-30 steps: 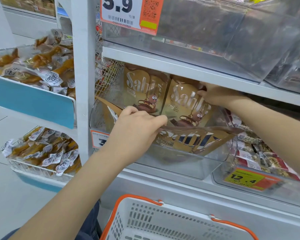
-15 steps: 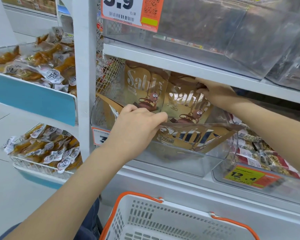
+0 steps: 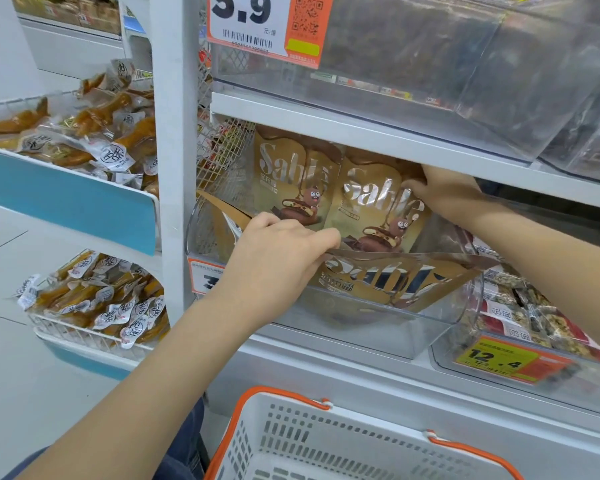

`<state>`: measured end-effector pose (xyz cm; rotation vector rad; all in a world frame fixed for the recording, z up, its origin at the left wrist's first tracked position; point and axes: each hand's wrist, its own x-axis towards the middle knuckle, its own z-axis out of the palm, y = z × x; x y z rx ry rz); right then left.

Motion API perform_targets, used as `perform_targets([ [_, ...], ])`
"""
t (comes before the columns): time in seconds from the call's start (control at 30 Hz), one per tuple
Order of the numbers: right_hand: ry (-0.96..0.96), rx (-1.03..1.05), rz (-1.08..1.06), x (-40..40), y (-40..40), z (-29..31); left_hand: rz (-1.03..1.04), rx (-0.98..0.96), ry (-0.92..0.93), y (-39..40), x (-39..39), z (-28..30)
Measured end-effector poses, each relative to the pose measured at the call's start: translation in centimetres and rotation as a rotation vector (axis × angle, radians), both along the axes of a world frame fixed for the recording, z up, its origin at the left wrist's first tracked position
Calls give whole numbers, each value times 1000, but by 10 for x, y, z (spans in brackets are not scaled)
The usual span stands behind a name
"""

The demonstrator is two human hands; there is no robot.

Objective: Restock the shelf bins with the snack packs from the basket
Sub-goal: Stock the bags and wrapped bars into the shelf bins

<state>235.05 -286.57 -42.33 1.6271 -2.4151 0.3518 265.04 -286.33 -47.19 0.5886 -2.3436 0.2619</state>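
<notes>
- A clear plastic shelf bin (image 3: 378, 327) sits on the middle shelf (image 3: 361, 133), under the shelf board that carries another clear bin (image 3: 430, 64) with an orange-edged price tag (image 3: 257, 26).
- Two gold snack packs stand upright at the far side of the shelf bin: the left pack (image 3: 284, 174) and the right pack (image 3: 371, 209), touching side by side. A third pack (image 3: 395, 278) lies flat across the near rim of the bin.
- To the right, a neighbouring bin (image 3: 520, 317) holds small wrapped bars behind a yellow price tag (image 3: 499, 358). To the left, beyond the white upright post (image 3: 174, 133), wire racks hold bagged brown snacks (image 3: 94, 133).
- The white basket (image 3: 326, 441) with orange handles sits low and near, below the shelf; its inside is mostly out of view.
- The overhead shelf board leaves little room above the standing packs and partly hides their tops.
- The left hand (image 3: 278, 258) reaches in from the near left, fingers curled over the edge of the flat pack, gripping it.
- The right hand (image 3: 444, 192) reaches from the right under the shelf board, fingers grasping the top right corner of the right pack.
- Compared with half a second ago, the hands and packs sit in much the same places; the right pack appears slightly straighter.
</notes>
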Motion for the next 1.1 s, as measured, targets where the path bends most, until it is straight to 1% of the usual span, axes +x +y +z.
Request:
perform_targets([
  [0.03, 41, -4, 28, 5, 5, 1, -2, 8, -6, 0, 0, 0],
  [0.1, 74, 22, 194, 18, 14, 6, -6, 19, -13, 1, 1, 0],
  [0.17, 30, 216, 382, 36, 22, 12, -7, 25, -16, 1, 2, 0],
  [0.23, 32, 395, 585, 51, 23, 13, -6, 38, -18, 2, 2, 1],
  [0.27, -2, 461, 659, 57, 21, 10, -5, 45, -19, 2, 3, 1],
  [0.3, -82, 506, 714, 66, 19, 9, -4, 49, -21, 2, 3, 2],
  [0.37, -187, 508, 760, 78, 9, 5, -6, 48, -22, 3, 4, 2],
  [0.4, -193, 497, 751, 82, 3, 3, -10, 43, -15, 3, 4, 1],
  [0.47, -270, 468, 735, 92, -5, 0, -17, 32, 13, 3, 3, 0],
  [0.53, -353, 377, 655, 96, -14, -3, -18, 22, 37, 3, 3, 0],
  [0.63, -368, 179, 425, 96, -28, 0, -13, 4, 38, 3, 2, -1],
  [0.7, -426, 69, 277, 93, -42, 4, -2, -1, 25, 2, 2, -1],
  [0.8, -553, 64, 17, 93, -57, 9, 14, 1, 6, 2, 1, -1],
  [0.83, -581, 71, -39, 95, -61, 10, 18, 4, 0, 2, 1, -1],
  [0.97, -618, 38, -79, 95, -73, 9, 30, 22, -12, 2, 1, -3],
  [1.1, -614, 28, -47, 94, -78, 6, 57, 26, -6, 1, 0, -5],
])
